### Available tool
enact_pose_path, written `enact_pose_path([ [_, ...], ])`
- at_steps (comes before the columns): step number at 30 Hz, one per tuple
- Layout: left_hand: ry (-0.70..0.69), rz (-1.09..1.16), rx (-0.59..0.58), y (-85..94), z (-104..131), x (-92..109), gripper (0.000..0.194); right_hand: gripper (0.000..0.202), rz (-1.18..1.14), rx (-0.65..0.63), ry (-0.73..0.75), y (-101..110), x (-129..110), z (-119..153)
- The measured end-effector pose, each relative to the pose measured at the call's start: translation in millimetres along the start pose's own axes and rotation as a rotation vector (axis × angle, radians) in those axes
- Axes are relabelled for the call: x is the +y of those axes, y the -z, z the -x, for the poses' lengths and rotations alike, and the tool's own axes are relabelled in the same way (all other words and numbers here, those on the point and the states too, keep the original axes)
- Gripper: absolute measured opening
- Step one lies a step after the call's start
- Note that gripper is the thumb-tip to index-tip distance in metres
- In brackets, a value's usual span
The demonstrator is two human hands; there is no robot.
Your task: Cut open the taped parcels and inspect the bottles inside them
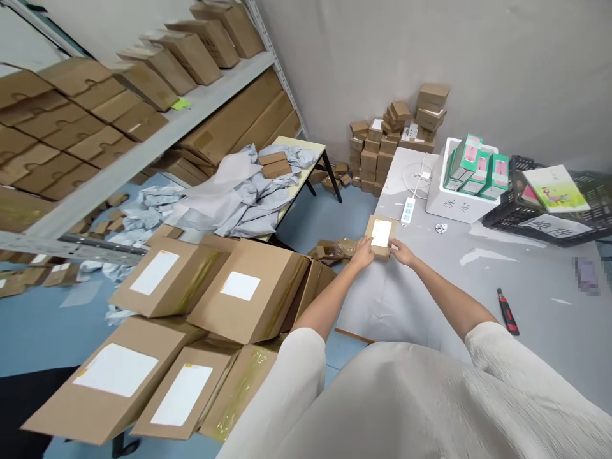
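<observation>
A small brown cardboard box (370,228) with a white label (382,233) on top is at the left edge of the grey worktable (459,293). My left hand (362,253) grips its left near corner, the thumb and fingers against the label side. On the opposite side, my right hand (402,252) pinches the box's right edge with fingers closed. The label faces up between both hands. Just beyond the box lies a white power strip (408,210) with a cable.
Large labelled cartons (261,268) are stacked to my left. A white bin (461,207) of green boxes and a black crate (521,220) stand at the table's back. A red-black utility knife (507,312) lies on the right. Small boxes (373,156) are piled by the wall.
</observation>
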State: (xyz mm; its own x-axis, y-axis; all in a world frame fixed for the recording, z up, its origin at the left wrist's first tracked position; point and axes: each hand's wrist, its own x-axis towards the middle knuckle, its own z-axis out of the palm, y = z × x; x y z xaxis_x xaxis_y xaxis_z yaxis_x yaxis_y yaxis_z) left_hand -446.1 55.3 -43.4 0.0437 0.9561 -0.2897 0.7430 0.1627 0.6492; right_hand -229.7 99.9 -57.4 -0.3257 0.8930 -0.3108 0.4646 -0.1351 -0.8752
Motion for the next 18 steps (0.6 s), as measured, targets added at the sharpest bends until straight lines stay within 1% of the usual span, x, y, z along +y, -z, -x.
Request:
enact_pose_path([
  [2, 0.051, -0.034, -0.072, -8.3, -4, 3, 0.075, 0.051, 0.009, -0.003, -0.011, -3, 5, 3],
  [4, 0.085, -0.064, -0.117, -15.5, -4, 5, 0.080, 0.048, -0.007, -0.023, -0.006, -6, 8, 6],
  [7, 0.068, -0.101, -0.147, -24.4, 0, 8, 0.088, 0.047, -0.055, -0.042, -0.007, -7, 13, 12],
  [10, 0.040, -0.109, -0.155, -32.5, 4, 12, 0.091, 0.047, -0.096, 0.002, -0.043, -5, 17, 19],
  [14, 0.005, -0.119, -0.165, -45.2, 8, 26, 0.091, 0.045, -0.104, 0.063, -0.065, 8, 26, 31],
  [18, -0.033, -0.135, -0.214, -59.8, 13, 46, 0.085, 0.044, -0.098, 0.135, -0.138, 28, 40, 48],
])
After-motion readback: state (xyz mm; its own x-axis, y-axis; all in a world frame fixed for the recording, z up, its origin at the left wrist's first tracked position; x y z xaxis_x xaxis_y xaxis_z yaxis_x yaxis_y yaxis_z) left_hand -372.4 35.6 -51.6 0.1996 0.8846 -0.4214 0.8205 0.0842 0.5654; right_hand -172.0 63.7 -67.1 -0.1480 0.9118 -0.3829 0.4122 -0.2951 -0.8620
